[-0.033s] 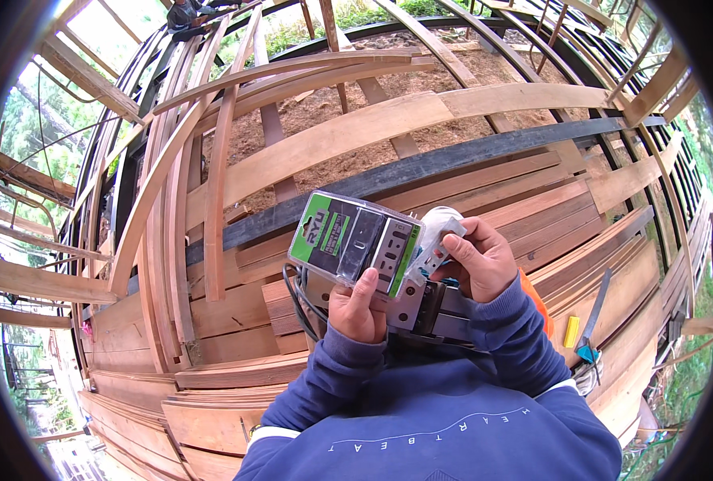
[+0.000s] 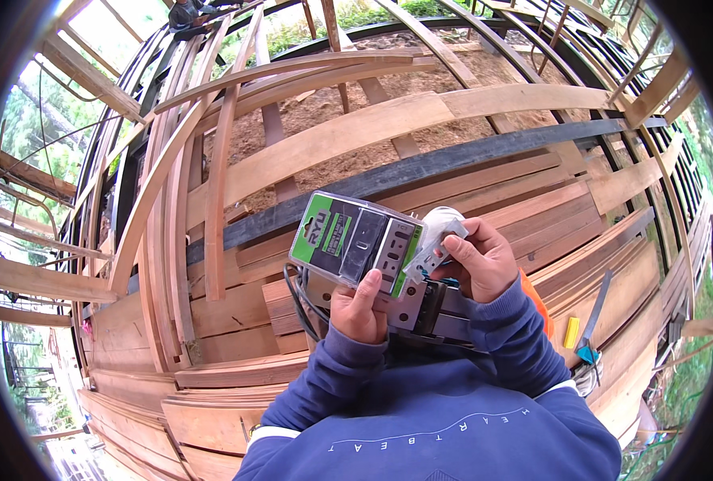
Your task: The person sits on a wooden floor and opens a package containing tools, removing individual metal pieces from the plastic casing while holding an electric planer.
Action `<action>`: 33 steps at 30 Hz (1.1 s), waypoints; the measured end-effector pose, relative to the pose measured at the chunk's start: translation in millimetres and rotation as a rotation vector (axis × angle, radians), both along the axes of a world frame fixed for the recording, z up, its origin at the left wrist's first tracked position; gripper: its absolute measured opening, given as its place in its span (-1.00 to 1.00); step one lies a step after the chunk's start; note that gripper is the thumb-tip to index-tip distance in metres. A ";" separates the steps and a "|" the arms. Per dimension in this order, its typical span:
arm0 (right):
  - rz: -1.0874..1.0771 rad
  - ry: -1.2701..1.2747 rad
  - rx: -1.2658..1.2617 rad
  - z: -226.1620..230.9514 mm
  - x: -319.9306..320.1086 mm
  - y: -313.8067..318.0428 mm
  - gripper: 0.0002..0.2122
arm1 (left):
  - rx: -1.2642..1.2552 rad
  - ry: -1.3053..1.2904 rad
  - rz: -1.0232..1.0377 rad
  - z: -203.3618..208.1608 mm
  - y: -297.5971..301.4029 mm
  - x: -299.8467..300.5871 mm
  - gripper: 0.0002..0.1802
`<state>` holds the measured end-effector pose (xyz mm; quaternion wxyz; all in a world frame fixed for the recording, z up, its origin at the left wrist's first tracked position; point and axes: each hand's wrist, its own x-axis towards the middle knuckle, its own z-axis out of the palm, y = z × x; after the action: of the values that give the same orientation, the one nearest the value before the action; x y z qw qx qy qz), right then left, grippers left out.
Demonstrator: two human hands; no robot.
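Note:
Between thumb and fingers, my left hand (image 2: 359,311) grips the lower edge of a clear blister pack (image 2: 347,244) with a green and black card, tilted in front of my body. My right hand (image 2: 486,260) pinches a small, pale grey flat piece with holes (image 2: 430,263), partly wrapped in clear plastic, close to the pack's right edge. Whether the piece and the pack touch, I cannot tell. Below both hands lies a grey and black metal tool (image 2: 431,309), largely hidden by my hands and sleeves. A black cable (image 2: 300,309) loops at its left.
Stacked wooden planks (image 2: 244,353) surround me. To the right lie a handsaw (image 2: 597,313) with a teal handle and a yellow block (image 2: 571,332). A dark beam (image 2: 452,160) crosses ahead, with open framing over bare soil beyond it. Another person (image 2: 188,20) sits at the far left.
The small grey piece in my right hand has turned slightly. Both hands keep their hold and are almost in the same place.

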<state>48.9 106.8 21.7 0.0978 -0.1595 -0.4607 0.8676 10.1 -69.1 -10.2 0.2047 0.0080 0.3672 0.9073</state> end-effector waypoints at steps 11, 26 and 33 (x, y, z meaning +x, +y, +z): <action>-0.102 0.063 -0.040 -8.3 7.1 -17.3 -0.89 | -0.120 0.029 -0.007 3.3 0.9 6.4 -0.74; 0.134 0.402 0.994 -9.7 35.3 -16.8 -0.61 | 0.076 -0.046 0.006 8.4 0.2 2.4 -0.67; 0.228 0.028 0.416 1.0 42.6 -16.2 -0.73 | 0.013 -0.029 0.009 4.9 1.4 4.6 -0.59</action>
<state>91.5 90.6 22.7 0.0364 -0.0708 -0.6433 0.7614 14.7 -67.7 -5.4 0.2060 -0.0052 0.3585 0.9105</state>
